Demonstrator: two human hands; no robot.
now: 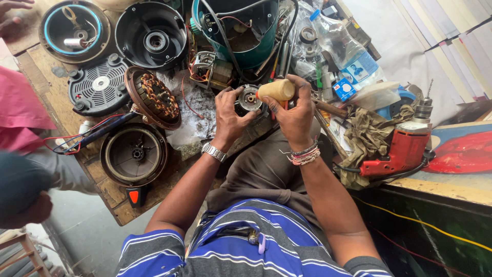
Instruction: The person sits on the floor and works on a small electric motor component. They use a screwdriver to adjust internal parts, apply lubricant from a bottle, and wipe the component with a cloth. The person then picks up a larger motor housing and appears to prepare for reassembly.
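Note:
My left hand (228, 114), with a metal watch on its wrist, grips a small round motor part (249, 99) with a shiny metal centre, held at the edge of the wooden bench (113, 197). My right hand (294, 114), with thread bands on its wrist, is closed around a tool with a light wooden handle (277, 90); the tool's tip points down next to the motor part and is hidden by my fingers. Both hands sit close together above my lap.
The bench holds a copper-wound stator (154, 97), several round black housings (151, 35), a teal casing (241, 31) with wires, a plastic bottle (346, 48) and a red power drill (402, 151) on a rag. Another person's pink sleeve (18, 110) is at the left.

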